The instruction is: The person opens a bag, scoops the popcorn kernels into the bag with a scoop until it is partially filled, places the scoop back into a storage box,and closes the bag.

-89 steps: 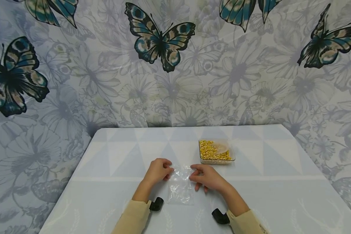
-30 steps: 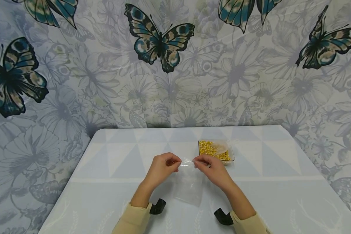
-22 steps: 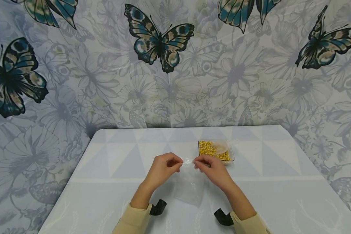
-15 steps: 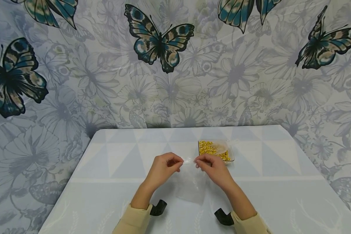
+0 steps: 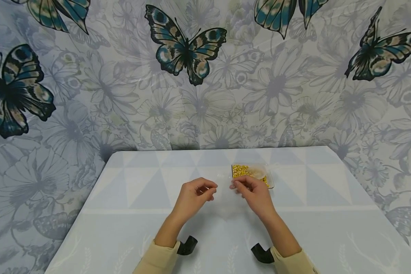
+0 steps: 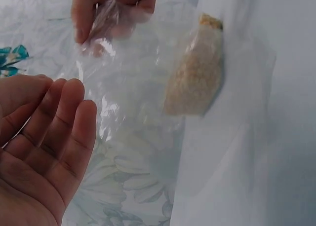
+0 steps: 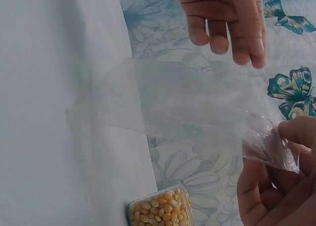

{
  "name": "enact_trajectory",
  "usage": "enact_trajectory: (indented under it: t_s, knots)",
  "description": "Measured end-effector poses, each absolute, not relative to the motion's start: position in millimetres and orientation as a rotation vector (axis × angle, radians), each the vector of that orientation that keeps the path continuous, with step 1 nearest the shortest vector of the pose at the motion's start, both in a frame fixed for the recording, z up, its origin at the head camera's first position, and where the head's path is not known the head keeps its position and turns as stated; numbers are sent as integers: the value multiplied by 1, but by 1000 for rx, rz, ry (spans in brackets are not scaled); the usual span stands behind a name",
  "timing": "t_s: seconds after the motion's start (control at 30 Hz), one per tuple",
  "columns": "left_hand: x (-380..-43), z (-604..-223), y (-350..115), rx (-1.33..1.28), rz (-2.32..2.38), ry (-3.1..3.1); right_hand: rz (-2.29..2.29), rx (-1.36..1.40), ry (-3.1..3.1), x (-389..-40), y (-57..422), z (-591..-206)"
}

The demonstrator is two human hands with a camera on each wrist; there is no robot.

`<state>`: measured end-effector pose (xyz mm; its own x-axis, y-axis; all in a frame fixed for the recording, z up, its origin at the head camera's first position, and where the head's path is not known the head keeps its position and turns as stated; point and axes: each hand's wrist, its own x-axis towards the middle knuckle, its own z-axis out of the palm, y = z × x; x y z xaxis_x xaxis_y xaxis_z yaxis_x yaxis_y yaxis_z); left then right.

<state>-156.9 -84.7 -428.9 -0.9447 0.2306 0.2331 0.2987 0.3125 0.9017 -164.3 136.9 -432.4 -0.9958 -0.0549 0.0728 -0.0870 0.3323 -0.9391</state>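
My left hand (image 5: 193, 198) and right hand (image 5: 255, 196) are raised above the table, facing each other with a small gap between their fingertips. A clear plastic bag (image 7: 197, 102) spreads between them, see-through and hard to make out in the head view. In the right wrist view, my right thumb and fingers pinch its crumpled edge. The bag's other edge meets my left fingertips, where thumb and forefinger come together; the other left fingers are fairly straight. Just behind my right hand stands a clear box (image 5: 271, 184) of yellow corn kernels (image 7: 160, 208).
Within the box, a pale translucent piece (image 5: 258, 173) lies over part of the corn. The white and pale-blue patterned table (image 5: 150, 182) reaches back to a floral butterfly-print backdrop (image 5: 205, 114). Black wrist mounts (image 5: 187, 245) sit at both sleeve cuffs.
The bag has been lifted off the table from where it lay flat between the hands. Both hands first came closer together, then drew slightly apart, the right one now overlapping the box.
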Motion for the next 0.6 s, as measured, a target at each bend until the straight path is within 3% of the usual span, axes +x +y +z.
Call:
enact_trajectory:
  t_s: [0.33,0.6]
  knots:
    - [-149,-428,-71,-607,-1735,-2534,1887,316,-2384,-160,132,-432]
    - [-147,-428,-66,-540,-1719,-2510,1839,416,-2387,-159,131,-431]
